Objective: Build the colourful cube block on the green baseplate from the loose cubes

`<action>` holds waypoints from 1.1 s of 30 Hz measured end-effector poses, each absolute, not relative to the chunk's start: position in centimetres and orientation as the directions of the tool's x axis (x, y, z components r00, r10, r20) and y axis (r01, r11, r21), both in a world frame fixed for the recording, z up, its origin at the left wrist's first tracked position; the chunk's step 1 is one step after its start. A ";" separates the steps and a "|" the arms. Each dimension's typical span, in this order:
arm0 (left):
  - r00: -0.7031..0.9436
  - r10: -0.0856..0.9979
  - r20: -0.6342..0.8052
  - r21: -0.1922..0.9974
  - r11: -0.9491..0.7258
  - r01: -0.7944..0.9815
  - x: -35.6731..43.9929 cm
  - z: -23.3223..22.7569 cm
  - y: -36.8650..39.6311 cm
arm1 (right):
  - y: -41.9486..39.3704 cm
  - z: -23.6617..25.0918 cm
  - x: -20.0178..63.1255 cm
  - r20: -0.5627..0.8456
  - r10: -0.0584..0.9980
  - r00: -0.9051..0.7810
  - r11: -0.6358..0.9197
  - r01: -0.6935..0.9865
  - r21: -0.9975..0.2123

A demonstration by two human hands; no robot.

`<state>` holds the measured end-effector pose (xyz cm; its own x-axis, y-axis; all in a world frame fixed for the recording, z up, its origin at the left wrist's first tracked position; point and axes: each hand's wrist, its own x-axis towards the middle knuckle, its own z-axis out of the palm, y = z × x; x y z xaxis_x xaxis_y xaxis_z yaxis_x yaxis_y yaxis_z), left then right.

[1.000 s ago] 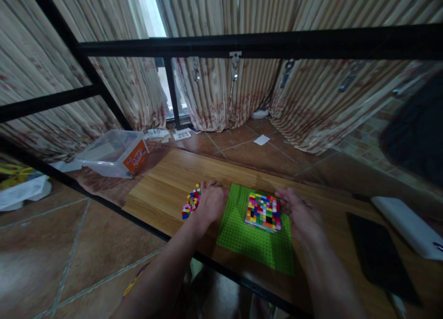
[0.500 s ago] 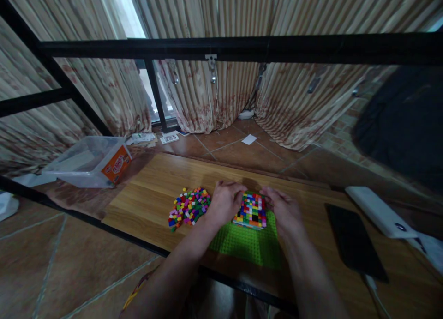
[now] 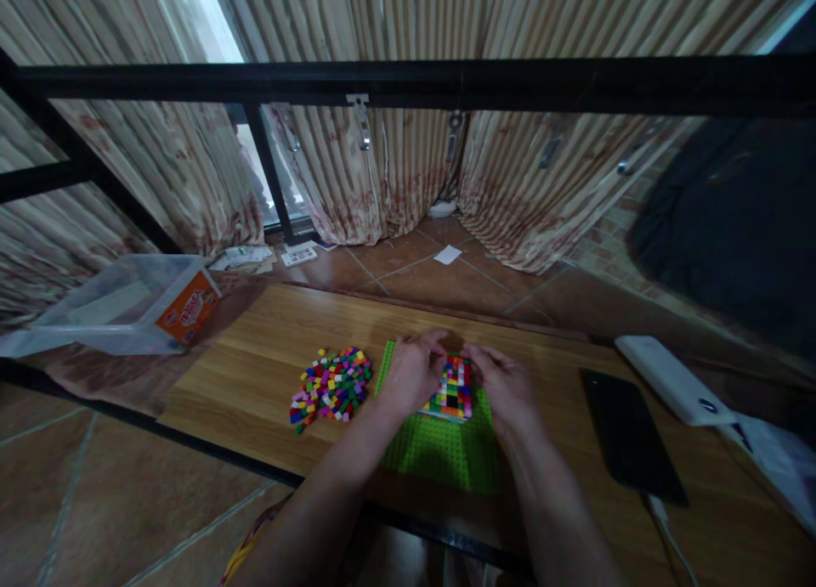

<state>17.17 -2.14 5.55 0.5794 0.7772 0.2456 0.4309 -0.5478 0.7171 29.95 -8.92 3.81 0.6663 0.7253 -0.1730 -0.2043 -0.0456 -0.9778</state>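
Note:
A low, square block of small multicoloured toy bricks (image 3: 454, 392) sits on a green studded baseplate (image 3: 439, 455). My left hand (image 3: 414, 370) covers the block's left side, its fingers bent together over the far left corner. Whatever those fingertips pinch is hidden or too small to name. At the far right corner, my right hand (image 3: 507, 387) has thumb and fingers closed against the block's edge. To the left of the baseplate, a loose heap of small coloured bricks (image 3: 335, 385) lies on the wooden tabletop (image 3: 229, 358).
A clear plastic box (image 3: 127, 302) with an orange label stands beyond the table's left end. On the right lie a black phone (image 3: 631, 434) with a cable and a white power bank (image 3: 672, 379). A black metal bar (image 3: 408, 81) crosses in front of striped curtains.
The view has swung slightly right, so everything appears further left. Both hands stay at the brick block; the left fingers have shifted slightly over its far edge.

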 end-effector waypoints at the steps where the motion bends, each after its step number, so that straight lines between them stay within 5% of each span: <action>1: 0.568 0.790 0.232 0.739 -0.523 0.426 17.2 5.5 -2.2 | -8.9 3.9 29.9 -0.179 0.723 0.667 -0.046 -0.211 -0.976; 14: 0.528 0.827 0.191 0.872 -0.390 0.295 17.3 4.5 -2.1 | -8.8 3.8 29.8 -0.179 0.734 0.656 -0.053 -0.206 -0.977; 24: 0.519 0.850 0.092 0.923 -0.268 0.276 17.6 4.5 -1.8 | -8.1 3.0 29.2 -0.041 0.763 0.645 -0.142 0.106 -0.984; 33: 0.565 0.823 0.057 0.899 -0.288 0.329 17.5 4.7 -1.5 | -8.0 3.3 28.9 -0.161 0.710 0.685 -0.163 -0.061 -0.985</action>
<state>17.46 -1.46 4.73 0.5653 0.8230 0.0566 0.3291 -0.2879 0.8994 28.88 -8.02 3.28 0.6854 0.7103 -0.1605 -0.0611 -0.1635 -0.9846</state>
